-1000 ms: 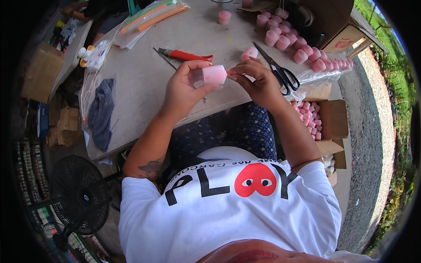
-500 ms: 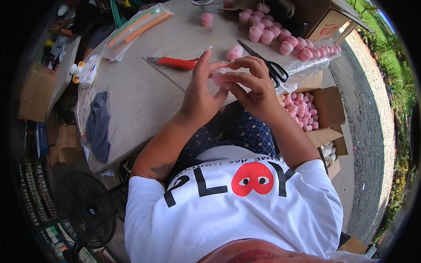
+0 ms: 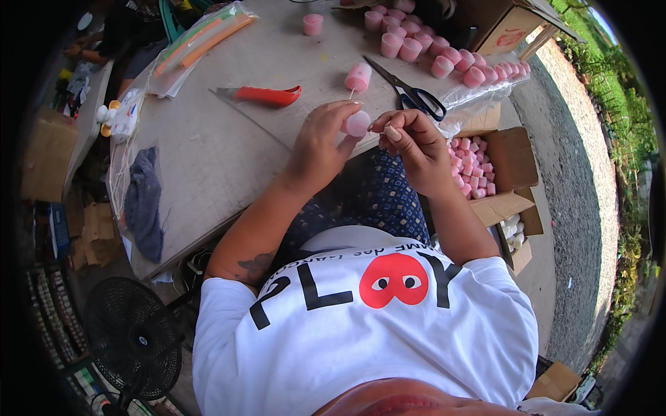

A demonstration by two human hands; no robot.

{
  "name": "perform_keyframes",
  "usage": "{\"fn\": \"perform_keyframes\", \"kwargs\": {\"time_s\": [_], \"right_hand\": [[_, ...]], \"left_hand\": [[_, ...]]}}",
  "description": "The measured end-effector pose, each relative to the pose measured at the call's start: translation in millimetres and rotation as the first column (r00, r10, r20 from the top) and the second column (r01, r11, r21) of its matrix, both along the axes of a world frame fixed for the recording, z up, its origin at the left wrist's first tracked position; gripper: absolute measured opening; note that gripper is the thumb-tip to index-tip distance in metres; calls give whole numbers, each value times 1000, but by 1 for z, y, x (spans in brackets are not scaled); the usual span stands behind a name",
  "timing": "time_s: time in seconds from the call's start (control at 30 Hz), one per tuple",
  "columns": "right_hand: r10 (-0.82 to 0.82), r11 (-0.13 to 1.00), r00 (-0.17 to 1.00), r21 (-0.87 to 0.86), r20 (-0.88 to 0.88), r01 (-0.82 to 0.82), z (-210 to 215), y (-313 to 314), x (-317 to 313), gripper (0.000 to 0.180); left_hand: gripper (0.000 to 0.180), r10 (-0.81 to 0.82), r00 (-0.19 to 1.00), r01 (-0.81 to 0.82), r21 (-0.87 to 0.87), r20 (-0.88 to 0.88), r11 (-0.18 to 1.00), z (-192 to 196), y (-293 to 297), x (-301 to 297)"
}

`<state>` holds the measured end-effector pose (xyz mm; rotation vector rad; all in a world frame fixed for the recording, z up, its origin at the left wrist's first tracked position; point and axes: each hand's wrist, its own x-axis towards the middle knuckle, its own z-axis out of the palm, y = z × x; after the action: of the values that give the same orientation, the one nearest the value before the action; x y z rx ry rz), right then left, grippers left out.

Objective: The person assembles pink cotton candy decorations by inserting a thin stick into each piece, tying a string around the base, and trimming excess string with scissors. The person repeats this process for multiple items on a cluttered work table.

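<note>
Just off the grey bench's [image 3: 229, 159] near edge, the left hand [image 3: 320, 142] pinches one small pink plastic cup [image 3: 358, 123]; the right hand [image 3: 409, 142] has fingertips pressed together beside it. One more pink cup [image 3: 358, 76], one pair of black scissors [image 3: 409, 91] and one red utility knife [image 3: 262, 95] lie beyond.

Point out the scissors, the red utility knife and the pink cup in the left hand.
scissors [image 3: 409, 92], head view, on the blades near the pivot.
red utility knife [image 3: 267, 96], head view, mid-handle.
pink cup [image 3: 358, 124], head view, on its side wall.
</note>
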<state>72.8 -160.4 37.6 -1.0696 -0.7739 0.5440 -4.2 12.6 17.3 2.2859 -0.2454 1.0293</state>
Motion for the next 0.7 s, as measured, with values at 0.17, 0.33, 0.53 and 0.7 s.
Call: {"fn": "perform_keyframes", "kwargs": {"time_s": [0.17, 0.33, 0.53, 0.7], "right_hand": [[1, 1000, 1000, 8, -3, -1, 1, -2, -1, 9], [20, 1000, 1000, 15, -24, -19, -15, 6, 6, 7], [-106, 990, 994, -97, -41, 101, -23, 6, 10, 10], [-149, 981, 989, -132, -24, 144, -16, 5, 12, 12]], "left_hand": [[47, 26, 1000, -26, 23, 16, 999, -3, 6, 4], [46, 50, 998, -49, 21, -33, 999, -9, 9, 7], [50, 52, 992, -47, 46, -118, 998, -12, 4, 7], [53, 277, 946, -250, 164, -171, 954, -17, 0, 6]]}}
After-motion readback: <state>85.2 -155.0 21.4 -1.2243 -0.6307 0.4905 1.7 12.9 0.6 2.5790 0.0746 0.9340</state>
